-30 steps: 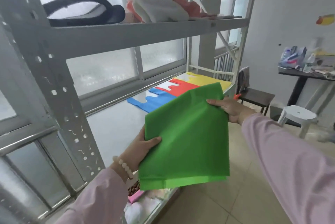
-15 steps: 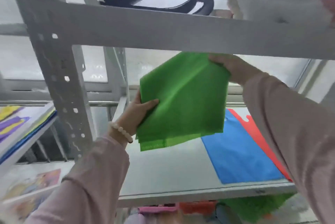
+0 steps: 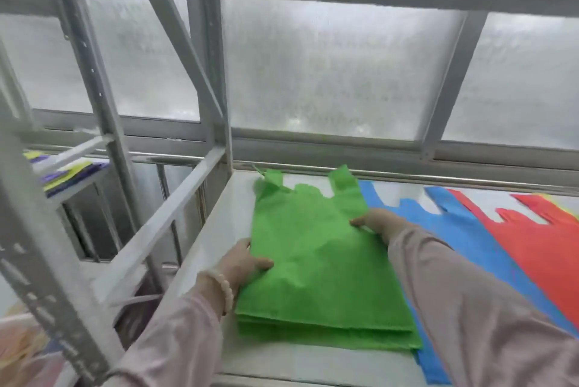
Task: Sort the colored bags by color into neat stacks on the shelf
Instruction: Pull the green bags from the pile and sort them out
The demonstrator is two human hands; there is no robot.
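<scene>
A frosted window [image 3: 329,67] fills the back of my view, with the grey rack [image 3: 206,73] standing in front of it. Its white shelf [image 3: 219,223] runs from the left post away to the right.

At the left end of that shelf are the green bags [image 3: 313,249], a flat stack with the handles pointing at the window and the folded bottom edge towards me. The near edge rests on the shelf, though I cannot tell whether the part between my hands is fully down. The stack's right side lies over the blue bags [image 3: 463,230], which are spread flat just beside it. The red bags [image 3: 539,249] overlap the blue ones further right.

My sleeves are pale pink.

Off to the left, lower and well apart, a side shelf [image 3: 78,191] carries purple and yellow bags [image 3: 69,172], all blurred.

My left hand [image 3: 241,261] grasps the green stack by its left edge, thumb on top and fingers tucked beneath. My right hand [image 3: 376,222] grasps the right edge, with the thumb over the green and the other fingers out of sight under it.

A bead bracelet [image 3: 224,288] sits on my left wrist.

Smallest of all, a sliver of yellow bag [image 3: 567,210] shows past the red at the frame's right edge
</scene>
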